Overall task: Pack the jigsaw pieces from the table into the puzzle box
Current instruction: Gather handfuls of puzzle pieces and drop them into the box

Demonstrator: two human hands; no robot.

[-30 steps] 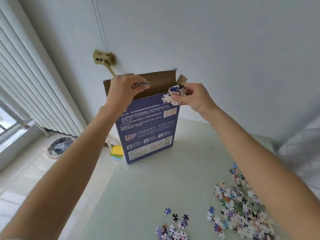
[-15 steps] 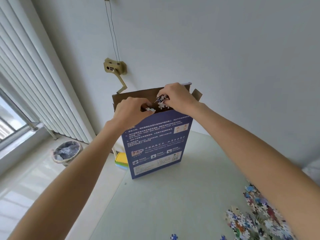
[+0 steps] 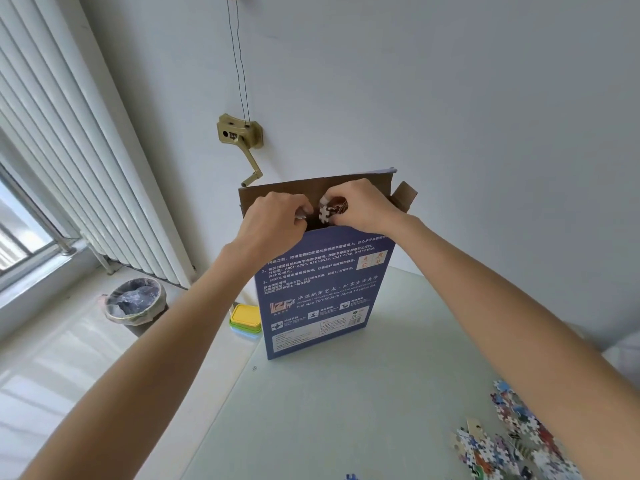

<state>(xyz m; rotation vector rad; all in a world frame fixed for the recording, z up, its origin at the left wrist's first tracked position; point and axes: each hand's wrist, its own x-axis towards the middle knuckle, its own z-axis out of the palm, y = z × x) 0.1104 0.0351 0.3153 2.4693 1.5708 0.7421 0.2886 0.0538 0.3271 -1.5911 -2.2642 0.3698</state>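
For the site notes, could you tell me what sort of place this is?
Probably a room in a home: a white ribbed radiator under a window, a lined waste bin on the pale floor, and a wall-mounted brass hand crank with cords, perhaps for a drying rack.

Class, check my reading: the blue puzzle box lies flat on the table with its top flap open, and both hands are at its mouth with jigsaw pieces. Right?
Not quite. In the head view the puzzle box stands upright on the table, not flat. The rest holds: its top flap is open, and the left hand and right hand are at its mouth with jigsaw pieces.
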